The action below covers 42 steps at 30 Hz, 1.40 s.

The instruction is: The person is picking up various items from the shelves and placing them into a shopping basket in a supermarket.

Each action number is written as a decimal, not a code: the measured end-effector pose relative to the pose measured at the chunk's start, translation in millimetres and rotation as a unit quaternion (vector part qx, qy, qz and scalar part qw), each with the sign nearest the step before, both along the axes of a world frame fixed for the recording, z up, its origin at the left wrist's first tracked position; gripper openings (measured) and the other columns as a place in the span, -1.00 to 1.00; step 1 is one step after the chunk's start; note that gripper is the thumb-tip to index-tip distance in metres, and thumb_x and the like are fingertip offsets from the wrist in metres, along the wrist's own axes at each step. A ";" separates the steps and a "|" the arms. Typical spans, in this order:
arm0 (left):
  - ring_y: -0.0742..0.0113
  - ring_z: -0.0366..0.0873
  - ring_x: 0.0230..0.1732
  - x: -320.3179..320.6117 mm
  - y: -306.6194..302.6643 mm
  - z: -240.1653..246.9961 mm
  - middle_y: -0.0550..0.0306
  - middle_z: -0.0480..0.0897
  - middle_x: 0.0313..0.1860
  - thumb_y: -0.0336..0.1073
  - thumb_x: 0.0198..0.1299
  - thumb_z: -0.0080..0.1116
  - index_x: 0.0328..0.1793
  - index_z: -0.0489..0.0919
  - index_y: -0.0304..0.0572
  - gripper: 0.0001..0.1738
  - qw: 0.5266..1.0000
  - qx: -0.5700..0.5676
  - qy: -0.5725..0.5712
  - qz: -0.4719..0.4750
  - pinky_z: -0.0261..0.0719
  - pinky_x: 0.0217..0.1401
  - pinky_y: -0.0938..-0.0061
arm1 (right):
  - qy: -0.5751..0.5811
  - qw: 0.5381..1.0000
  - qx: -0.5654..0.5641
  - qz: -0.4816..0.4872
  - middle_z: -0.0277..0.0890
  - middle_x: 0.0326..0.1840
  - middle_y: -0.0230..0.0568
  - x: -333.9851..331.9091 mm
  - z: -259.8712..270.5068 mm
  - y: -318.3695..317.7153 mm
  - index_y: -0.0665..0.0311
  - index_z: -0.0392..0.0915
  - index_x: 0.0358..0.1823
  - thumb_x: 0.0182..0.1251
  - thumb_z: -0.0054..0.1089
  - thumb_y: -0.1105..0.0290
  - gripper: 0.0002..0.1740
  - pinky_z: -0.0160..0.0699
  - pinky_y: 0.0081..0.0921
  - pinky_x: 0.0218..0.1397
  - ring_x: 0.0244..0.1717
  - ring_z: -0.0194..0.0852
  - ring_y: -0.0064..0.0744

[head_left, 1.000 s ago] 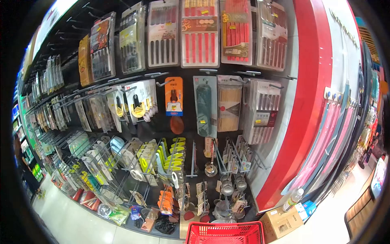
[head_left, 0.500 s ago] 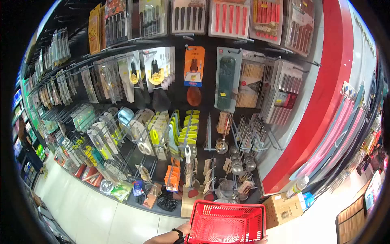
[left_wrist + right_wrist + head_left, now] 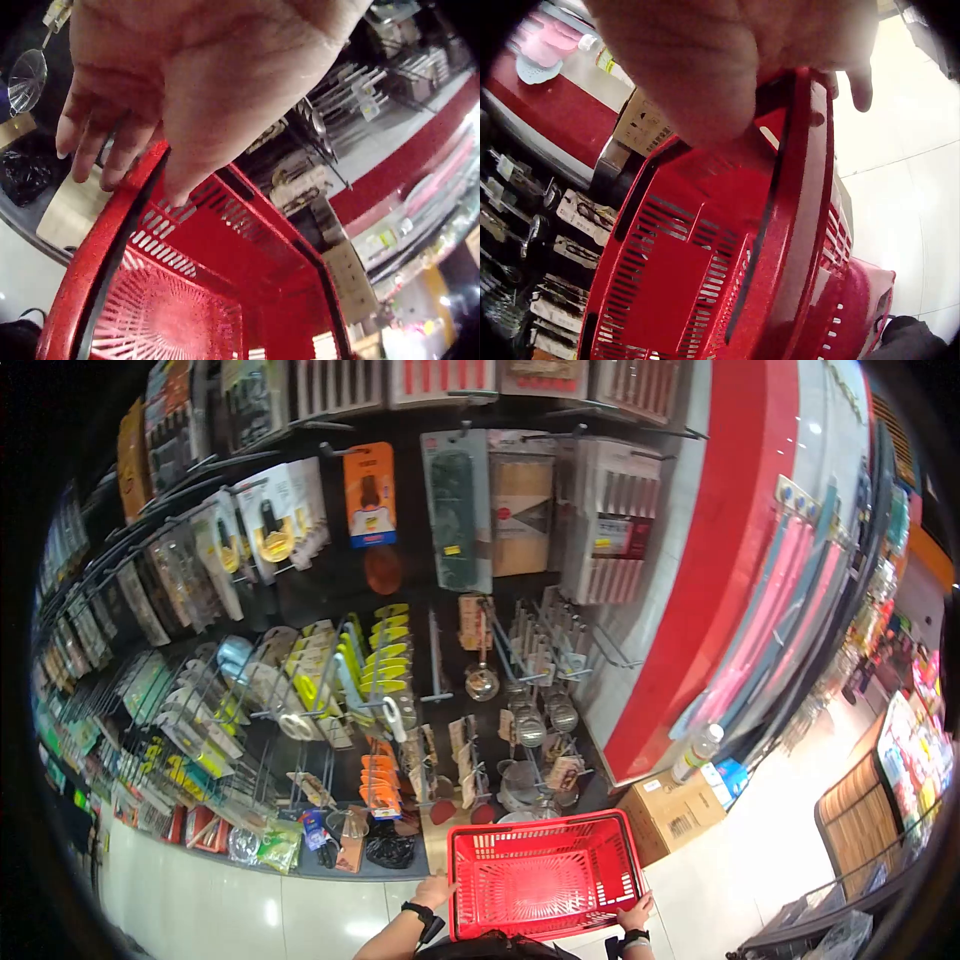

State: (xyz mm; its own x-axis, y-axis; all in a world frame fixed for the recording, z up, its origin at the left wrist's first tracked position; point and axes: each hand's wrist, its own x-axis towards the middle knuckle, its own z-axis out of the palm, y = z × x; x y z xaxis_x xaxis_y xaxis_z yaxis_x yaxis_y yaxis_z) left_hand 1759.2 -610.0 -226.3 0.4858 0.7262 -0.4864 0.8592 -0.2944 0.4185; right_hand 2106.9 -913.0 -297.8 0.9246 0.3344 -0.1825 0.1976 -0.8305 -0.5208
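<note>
The red basket (image 3: 540, 880) sits higher and fully in view compared with a moment ago. The left grip (image 3: 435, 888) and right grip (image 3: 636, 912) clasp its rim, fingers curled over it.

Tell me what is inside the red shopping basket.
Nothing shows inside the red shopping basket: its slotted floor and walls are bare. A dark shape hides its near edge.

Shop: packaged kitchen utensils (image 3: 371, 493) on wall hooks, red shopping basket (image 3: 540, 872).
</note>
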 end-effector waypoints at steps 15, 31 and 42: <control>0.05 0.55 0.00 2.7 5.0 -16.4 -0.03 0.62 -0.10 0.06 -0.15 0.33 -0.11 0.60 -0.11 -0.47 0.994 -0.035 0.069 0.076 0.54 0.00 0.24 | 0.099 0.993 -0.062 0.023 -0.23 0.39 0.28 15.3 21.4 1.6 0.39 -0.34 0.40 -0.35 0.48 0.18 0.35 0.09 -0.25 0.39 0.40 -0.12 0.15; -0.07 0.54 -0.05 -10.2 14.0 -29.5 -0.16 0.61 -0.16 0.12 -0.07 0.24 -0.07 0.60 -0.15 -0.44 0.994 -0.082 -0.030 0.065 0.49 0.02 0.21 | -0.123 0.923 0.197 0.306 0.40 0.06 0.15 42.6 144.3 125.2 0.38 0.25 0.21 0.03 0.25 0.34 -0.32 0.34 -0.19 0.18 0.13 0.34 0.05; 0.02 0.60 -0.10 -34.1 3.5 -1.4 -0.17 0.62 -0.15 -0.02 0.05 0.17 -0.02 0.56 -0.31 -0.48 0.975 -0.014 -0.173 0.140 0.55 -0.04 0.33 | 0.033 0.878 0.434 0.198 0.10 0.37 0.10 78.9 339.7 397.1 0.40 0.15 0.28 0.25 0.12 0.22 -0.35 0.09 -0.41 0.34 0.43 -0.04 -0.24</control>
